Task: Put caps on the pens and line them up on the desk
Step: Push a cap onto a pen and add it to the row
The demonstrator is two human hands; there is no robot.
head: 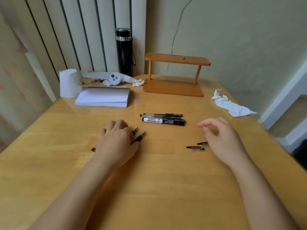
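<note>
The left hand lies palm down on the desk over a few uncapped pens; only their tips stick out past the fingers, so their number is unclear, and I cannot tell if the fingers grasp them or only press on them. The right hand hovers loosely curled and holds nothing, and just beside it, toward the left hand, lie two loose caps, one partly hidden by the palm. Beyond both hands, between them, capped pens lie side by side.
</note>
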